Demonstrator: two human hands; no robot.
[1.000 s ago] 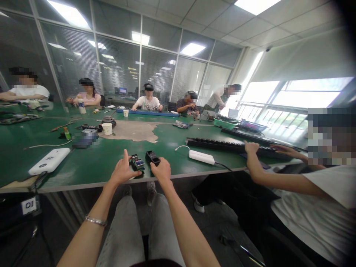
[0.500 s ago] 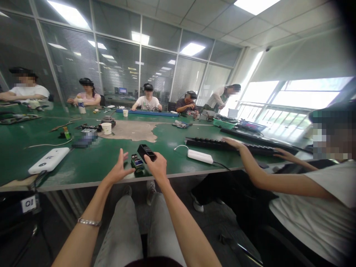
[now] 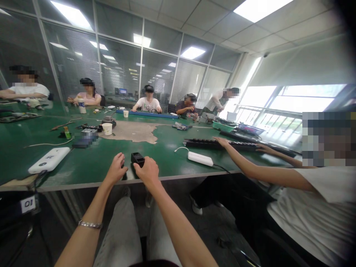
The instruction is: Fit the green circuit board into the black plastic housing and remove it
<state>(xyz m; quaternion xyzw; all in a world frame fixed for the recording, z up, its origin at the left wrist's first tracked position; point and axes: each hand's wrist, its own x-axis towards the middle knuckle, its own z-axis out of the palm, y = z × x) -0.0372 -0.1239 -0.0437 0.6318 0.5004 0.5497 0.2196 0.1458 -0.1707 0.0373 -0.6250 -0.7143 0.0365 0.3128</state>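
Note:
Near the front edge of the green table (image 3: 167, 163), my right hand (image 3: 148, 171) grips a black box-shaped case (image 3: 137, 158) from its right side. My left hand (image 3: 116, 168) is just left of the case, its fingers curled and pressed together. Something dark shows under that hand by the table edge, mostly hidden, and I cannot make out what it is. A gap separates the left hand from the case.
A white power bank (image 3: 200, 158) with a cable lies to the right, a larger white box (image 3: 49, 160) to the left. A paper cup (image 3: 107, 128) stands behind. At the right, a person's hands (image 3: 222, 142) touch a long black strip (image 3: 236, 145). Other people sit across the table.
The black case has moved left and nearer with my right hand. My left hand has closed from spread fingers. The small green circuit board piece is no longer visible. The neighbour's hands shifted left.

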